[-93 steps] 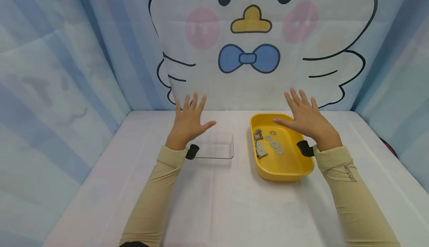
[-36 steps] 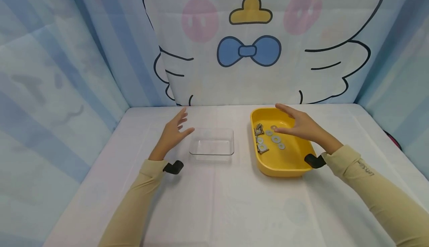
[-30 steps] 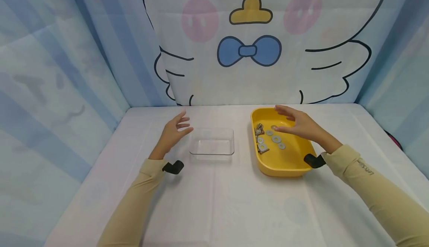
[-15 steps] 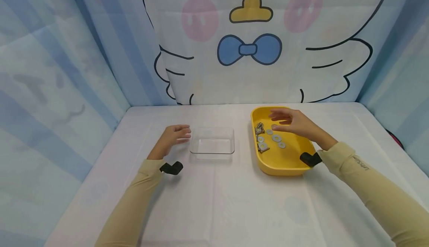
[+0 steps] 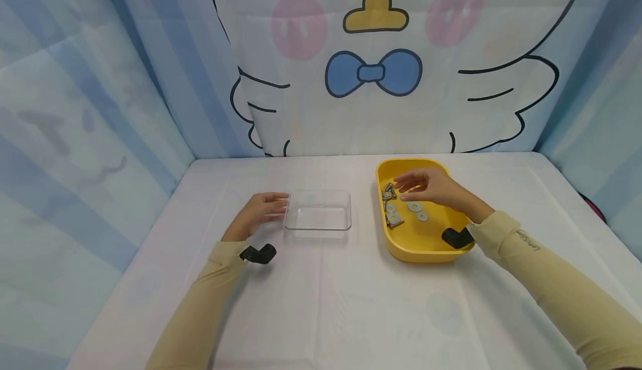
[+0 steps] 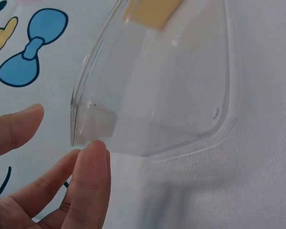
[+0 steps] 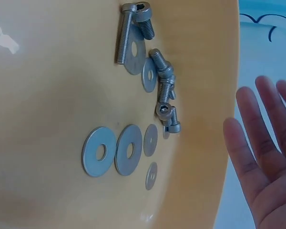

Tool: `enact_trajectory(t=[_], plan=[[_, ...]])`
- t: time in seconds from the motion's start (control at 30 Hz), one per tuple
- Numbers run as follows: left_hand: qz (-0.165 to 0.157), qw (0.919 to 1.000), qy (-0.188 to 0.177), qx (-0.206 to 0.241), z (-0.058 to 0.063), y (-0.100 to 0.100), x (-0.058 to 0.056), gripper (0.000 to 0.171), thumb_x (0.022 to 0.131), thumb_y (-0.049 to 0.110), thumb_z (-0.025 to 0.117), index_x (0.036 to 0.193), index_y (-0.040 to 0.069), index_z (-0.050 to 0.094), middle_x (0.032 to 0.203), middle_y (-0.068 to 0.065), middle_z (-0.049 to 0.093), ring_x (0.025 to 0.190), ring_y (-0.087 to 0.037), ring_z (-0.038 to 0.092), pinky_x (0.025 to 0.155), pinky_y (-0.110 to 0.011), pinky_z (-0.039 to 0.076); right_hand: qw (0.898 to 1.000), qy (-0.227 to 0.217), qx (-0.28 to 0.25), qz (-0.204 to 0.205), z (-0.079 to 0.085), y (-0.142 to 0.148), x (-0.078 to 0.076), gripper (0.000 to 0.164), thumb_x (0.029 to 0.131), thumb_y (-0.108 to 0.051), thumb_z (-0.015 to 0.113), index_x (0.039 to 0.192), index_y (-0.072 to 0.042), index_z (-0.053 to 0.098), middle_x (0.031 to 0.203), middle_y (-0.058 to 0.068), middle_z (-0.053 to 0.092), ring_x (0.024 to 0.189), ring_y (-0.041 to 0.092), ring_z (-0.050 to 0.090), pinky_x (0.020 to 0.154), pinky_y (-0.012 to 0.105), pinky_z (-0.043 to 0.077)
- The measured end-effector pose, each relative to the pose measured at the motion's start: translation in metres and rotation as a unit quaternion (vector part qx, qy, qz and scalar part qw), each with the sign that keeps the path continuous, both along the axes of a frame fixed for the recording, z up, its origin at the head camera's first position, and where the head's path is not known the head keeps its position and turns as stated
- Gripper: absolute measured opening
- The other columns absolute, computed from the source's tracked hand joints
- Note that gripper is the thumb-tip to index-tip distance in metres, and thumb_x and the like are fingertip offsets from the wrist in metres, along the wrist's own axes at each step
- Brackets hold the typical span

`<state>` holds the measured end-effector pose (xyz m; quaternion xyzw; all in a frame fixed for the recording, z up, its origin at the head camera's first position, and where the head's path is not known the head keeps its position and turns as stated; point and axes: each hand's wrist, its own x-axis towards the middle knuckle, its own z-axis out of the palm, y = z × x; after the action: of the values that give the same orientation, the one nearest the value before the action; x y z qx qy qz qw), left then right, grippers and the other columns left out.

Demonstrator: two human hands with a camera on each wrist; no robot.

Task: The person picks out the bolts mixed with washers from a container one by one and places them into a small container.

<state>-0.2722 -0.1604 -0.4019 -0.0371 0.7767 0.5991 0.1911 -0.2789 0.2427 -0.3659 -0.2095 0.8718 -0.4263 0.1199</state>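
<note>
Left of the yellow tray (image 5: 421, 243), the left hand (image 5: 257, 214), thumb and fingers apart, has its fingertips at the clear box (image 5: 318, 229); contact is uncertain. Over the tray, the right hand (image 5: 435, 187) is loosely parted, above bolts (image 7: 125, 36) and washers (image 7: 89, 151). Lettering (image 5: 528, 241) on the right sleeve (image 5: 544, 283) is unreadable. Since the earlier frame, the right hand has shifted toward the tray's left side.

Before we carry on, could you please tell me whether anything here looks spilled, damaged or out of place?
Nothing stands out. The screws and washers lie loose inside the yellow tray, none showing outside it, and the clear box by the left hand shows no visible crack or tilt.
</note>
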Motion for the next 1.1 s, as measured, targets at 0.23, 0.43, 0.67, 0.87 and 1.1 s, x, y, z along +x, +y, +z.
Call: enact_trajectory(t=[0.23, 0.43, 0.67, 0.87, 1.1], plan=[[-0.005, 0.9996, 0.028, 0.004, -0.003, 0.001, 0.002, 0.048, 0.093, 0.01, 0.057, 0.138, 0.0, 0.044, 0.139, -0.021, 0.045, 0.12, -0.029, 0.051, 0.103, -0.041, 0.044, 0.998, 0.0, 0.025, 0.049, -0.008, -0.003, -0.007, 0.036, 0.082, -0.009, 0.072, 0.113, 0.006, 0.063, 0.11, 0.022, 0.066, 0.096, 0.022, 0.065, 0.083, 0.027, 0.056], [0.014, 0.9995, 0.028, -0.004, 0.002, 0.007, 0.003, 0.046, 0.091, 0.004, 0.059, 0.135, 0.0, 0.048, 0.132, -0.02, 0.05, 0.108, -0.021, 0.056, 0.102, -0.04, 0.045, 0.992, -0.007, 0.073, 0.098, -0.012, -0.006, -0.013, 0.028, 0.081, -0.01, 0.073, 0.106, 0.002, 0.068, 0.1, 0.017, 0.07, 0.088, 0.014, 0.065, 0.08, 0.024, 0.056], [0.033, 0.9994, 0.006, -0.001, -0.001, 0.008, 0.003, 0.045, 0.09, 0.004, 0.06, 0.134, 0.001, 0.05, 0.131, -0.018, 0.051, 0.109, -0.021, 0.056, 0.102, -0.039, 0.045, 0.986, -0.052, 0.087, 0.132, -0.02, -0.011, -0.016, 0.021, 0.08, -0.009, 0.074, 0.099, -0.001, 0.071, 0.094, 0.012, 0.071, 0.085, 0.013, 0.063, 0.08, 0.023, 0.055], [0.037, 0.9993, 0.003, -0.005, -0.005, 0.009, 0.003, 0.045, 0.09, 0.005, 0.06, 0.134, 0.003, 0.05, 0.125, -0.014, 0.054, 0.109, -0.02, 0.056, 0.101, -0.037, 0.046, 0.982, -0.077, 0.078, 0.152, -0.026, -0.011, -0.018, 0.019, 0.079, -0.005, 0.074, 0.096, 0.002, 0.07, 0.091, 0.015, 0.071, 0.08, 0.011, 0.064, 0.076, 0.022, 0.055], [0.04, 0.9992, 0.006, -0.002, -0.005, 0.008, 0.001, 0.044, 0.091, 0.003, 0.06, 0.134, 0.003, 0.05, 0.128, -0.016, 0.053, 0.108, -0.019, 0.056, 0.101, -0.037, 0.047, 0.981, -0.089, 0.095, 0.147, -0.028, -0.01, -0.02, 0.021, 0.077, -0.007, 0.075, 0.095, 0.002, 0.07, 0.09, 0.014, 0.071, 0.076, 0.011, 0.062, 0.072, 0.019, 0.054]])
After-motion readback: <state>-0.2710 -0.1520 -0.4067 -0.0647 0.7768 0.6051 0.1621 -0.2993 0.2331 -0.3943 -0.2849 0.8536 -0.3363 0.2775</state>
